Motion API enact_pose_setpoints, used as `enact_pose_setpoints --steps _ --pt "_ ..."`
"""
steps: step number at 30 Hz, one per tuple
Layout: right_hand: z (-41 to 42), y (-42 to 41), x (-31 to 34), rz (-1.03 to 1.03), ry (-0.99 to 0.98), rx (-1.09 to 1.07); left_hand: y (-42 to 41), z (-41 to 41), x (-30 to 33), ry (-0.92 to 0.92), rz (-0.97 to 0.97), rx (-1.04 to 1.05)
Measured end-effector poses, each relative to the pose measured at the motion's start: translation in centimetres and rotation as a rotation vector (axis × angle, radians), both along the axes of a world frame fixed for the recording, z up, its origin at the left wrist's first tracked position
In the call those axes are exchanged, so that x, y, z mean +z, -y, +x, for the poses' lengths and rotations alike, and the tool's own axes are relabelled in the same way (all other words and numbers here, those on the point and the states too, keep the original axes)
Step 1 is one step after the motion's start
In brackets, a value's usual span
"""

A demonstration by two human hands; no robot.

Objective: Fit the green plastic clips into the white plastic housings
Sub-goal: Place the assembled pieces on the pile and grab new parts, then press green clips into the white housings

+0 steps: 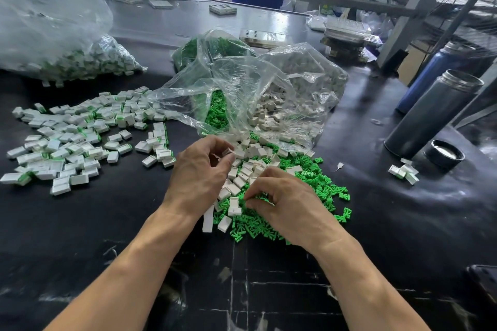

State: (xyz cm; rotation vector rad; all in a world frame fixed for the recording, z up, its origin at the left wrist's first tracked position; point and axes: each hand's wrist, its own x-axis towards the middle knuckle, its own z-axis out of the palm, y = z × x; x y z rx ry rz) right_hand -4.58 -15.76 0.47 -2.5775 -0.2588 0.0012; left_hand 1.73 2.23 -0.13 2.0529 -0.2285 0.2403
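I have only one view, from the camera on the person's head, looking forward and down, close above the left hand (200, 169) and right hand (285, 204). Both forearms enter from the bottom edge. Beyond the hands I see the black table (269, 290) up to the far shelves.

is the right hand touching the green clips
Touching: the head view shows the right hand with fingertips pinching into the pile of green clips.
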Motion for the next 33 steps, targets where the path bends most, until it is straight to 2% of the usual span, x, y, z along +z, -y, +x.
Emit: enact_pose_setpoints --steps 9,16,23,33 --pt "0.2 0.6 0.0 0.126 0.078 -0.11 0.2 -0.4 0.2 -0.042 -0.069 -0.061" --pt "0.6 1.1 -0.3 0.656 0.067 -0.263 1.0 -1.1 0.6 -0.119 -0.186 -0.154" --pt "0.6 1.0 -0.2 0.941 0.132 -0.266 1.8 -1.8 0.8 -0.185 -0.274 -0.285" --pt "0.4 0.3 0.0 0.954 0.185 -0.22 2.1 -2.3 1.0 -0.164 -0.289 -0.34"
